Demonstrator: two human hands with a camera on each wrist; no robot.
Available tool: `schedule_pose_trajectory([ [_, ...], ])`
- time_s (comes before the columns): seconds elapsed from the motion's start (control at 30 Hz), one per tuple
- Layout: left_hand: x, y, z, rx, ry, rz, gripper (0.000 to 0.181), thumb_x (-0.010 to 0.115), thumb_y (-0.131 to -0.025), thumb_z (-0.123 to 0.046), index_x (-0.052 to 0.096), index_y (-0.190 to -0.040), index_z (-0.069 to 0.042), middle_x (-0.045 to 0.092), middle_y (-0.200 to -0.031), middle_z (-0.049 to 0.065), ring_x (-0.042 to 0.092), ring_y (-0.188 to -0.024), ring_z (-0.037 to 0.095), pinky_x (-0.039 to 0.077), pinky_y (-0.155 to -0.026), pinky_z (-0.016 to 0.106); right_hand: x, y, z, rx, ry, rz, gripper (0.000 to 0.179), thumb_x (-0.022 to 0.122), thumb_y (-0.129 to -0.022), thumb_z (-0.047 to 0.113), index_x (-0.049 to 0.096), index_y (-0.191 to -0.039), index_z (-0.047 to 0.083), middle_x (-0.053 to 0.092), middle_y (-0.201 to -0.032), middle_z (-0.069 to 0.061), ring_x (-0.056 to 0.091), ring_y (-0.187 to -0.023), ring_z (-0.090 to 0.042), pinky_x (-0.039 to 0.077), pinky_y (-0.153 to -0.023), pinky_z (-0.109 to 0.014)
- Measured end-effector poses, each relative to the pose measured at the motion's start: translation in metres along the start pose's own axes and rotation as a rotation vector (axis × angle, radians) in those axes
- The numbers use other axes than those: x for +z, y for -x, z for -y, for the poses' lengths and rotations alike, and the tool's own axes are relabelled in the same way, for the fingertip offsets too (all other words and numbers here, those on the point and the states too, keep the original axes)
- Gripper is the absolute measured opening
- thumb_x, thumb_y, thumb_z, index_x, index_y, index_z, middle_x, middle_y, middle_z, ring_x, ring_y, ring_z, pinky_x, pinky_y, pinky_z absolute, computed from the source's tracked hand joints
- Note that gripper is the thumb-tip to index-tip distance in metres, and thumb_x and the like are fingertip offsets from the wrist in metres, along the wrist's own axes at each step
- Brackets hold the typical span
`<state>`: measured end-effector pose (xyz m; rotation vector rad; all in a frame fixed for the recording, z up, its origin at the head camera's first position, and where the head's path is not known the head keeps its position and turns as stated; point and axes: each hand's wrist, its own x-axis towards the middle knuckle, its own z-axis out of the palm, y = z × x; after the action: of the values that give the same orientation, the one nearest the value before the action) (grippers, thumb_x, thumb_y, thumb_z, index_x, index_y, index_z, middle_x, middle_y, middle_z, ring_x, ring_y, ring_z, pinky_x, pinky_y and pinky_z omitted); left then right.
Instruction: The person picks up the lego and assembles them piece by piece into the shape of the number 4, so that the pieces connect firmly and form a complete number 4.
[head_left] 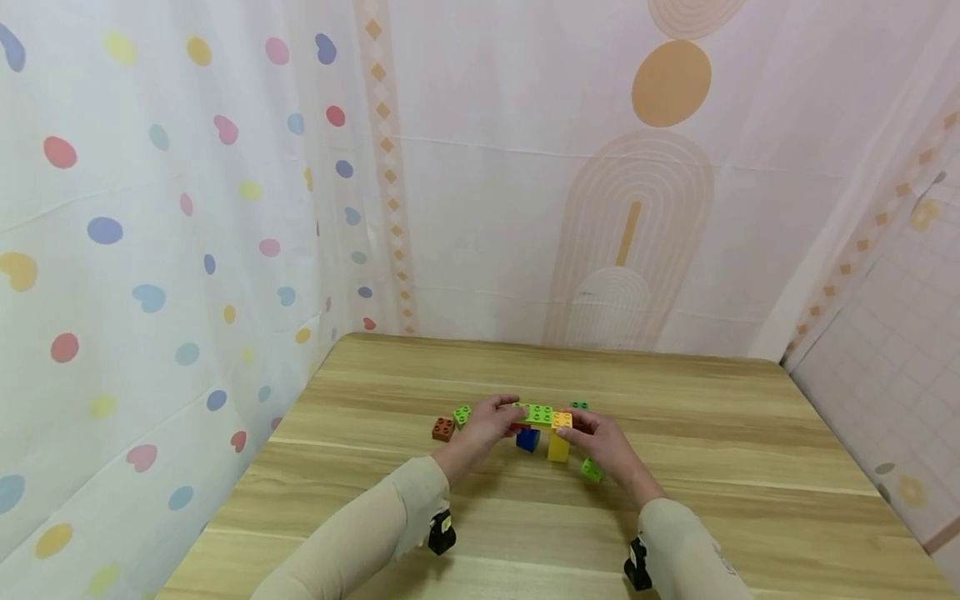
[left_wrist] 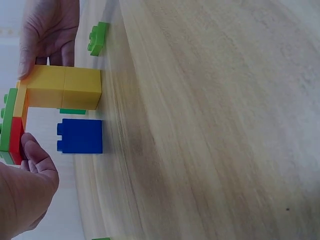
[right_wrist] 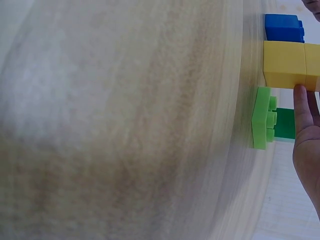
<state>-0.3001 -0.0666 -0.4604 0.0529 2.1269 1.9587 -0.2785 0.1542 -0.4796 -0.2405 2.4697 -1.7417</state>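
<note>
Two yellow blocks (left_wrist: 62, 87) form an upright column, topped by an orange brick (head_left: 562, 420). From its top a lime green brick (head_left: 537, 414) reaches out to the left, with a red brick (left_wrist: 16, 141) under its outer end. My left hand (head_left: 483, 429) pinches that red and green end between thumb and fingers. On the other side, my right hand (head_left: 603, 446) holds the column near its top, thumb at the front and fingers by the side. Beneath the overhang a blue block (left_wrist: 81, 136) stands on the table, apart from the column.
Left of the structure lie a brown brick (head_left: 443, 429) and a small lime brick (head_left: 461, 415). Another lime brick (head_left: 592, 470) is beside my right hand, and a dark green brick (head_left: 579, 405) sits behind it. Curtains hang behind the wooden table (head_left: 420, 375).
</note>
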Motion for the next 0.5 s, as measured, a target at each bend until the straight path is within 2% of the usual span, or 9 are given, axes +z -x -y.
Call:
schedule_pose_trajectory([
  [0.17,0.0011,0.0000,-0.0027,-0.018,-0.018,-0.025,0.056,0.067,-0.095,-0.019,0.047,-0.142,0.004,0.068,-0.109,0.012,0.062,-0.087,0.017,0.051,-0.090,0.042,0.0003,-0.0011,-0.0003,0.002,-0.002,-0.004,0.046,0.071,-0.093,0.030,0.063,-0.134,0.010,0.066,-0.121,-0.006,0.061,-0.108,-0.020,0.051,-0.093,-0.039],
  [0.3,0.0008,0.0009,-0.0035,-0.018,-0.025,-0.017,0.055,0.066,-0.096,-0.020,0.047,-0.143,0.003,0.067,-0.109,0.013,0.062,-0.086,0.018,0.052,-0.088,0.041,0.0004,-0.0019,-0.0005,0.007,-0.004,-0.006,0.047,0.072,-0.093,0.029,0.062,-0.134,0.011,0.066,-0.121,-0.005,0.061,-0.108,-0.019,0.050,-0.093,-0.039],
  [0.5,-0.0036,0.0023,0.0007,0.060,-0.078,0.045,0.053,0.063,-0.099,-0.024,0.047,-0.142,0.003,0.066,-0.110,0.012,0.065,-0.091,0.022,0.053,-0.087,0.042,0.0000,-0.0020,-0.0016,0.001,0.001,-0.009,0.046,0.071,-0.093,0.029,0.063,-0.133,0.010,0.066,-0.120,-0.005,0.061,-0.107,-0.019,0.051,-0.092,-0.039],
])
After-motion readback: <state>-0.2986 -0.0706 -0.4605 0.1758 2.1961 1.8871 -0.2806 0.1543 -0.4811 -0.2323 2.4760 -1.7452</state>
